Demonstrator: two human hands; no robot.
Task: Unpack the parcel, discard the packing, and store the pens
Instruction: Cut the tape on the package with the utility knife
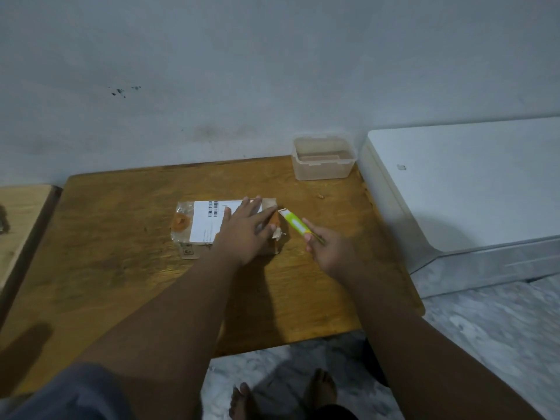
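A flat brown parcel [194, 228] with a white shipping label lies in the middle of the wooden table [121, 268]. My left hand [245, 234] rests flat on its right half, fingers spread, pressing it down. My right hand [328, 250] grips a yellow-green utility knife [295, 224] just right of the parcel. The knife's tip touches the parcel's torn right end. No pens are visible.
A clear plastic container [323, 157] without a lid stands at the table's back right corner. A white appliance [454, 183] sits to the right of the table. Another wooden surface [21, 219] adjoins on the left. My bare feet [281, 395] stand on the marbled floor.
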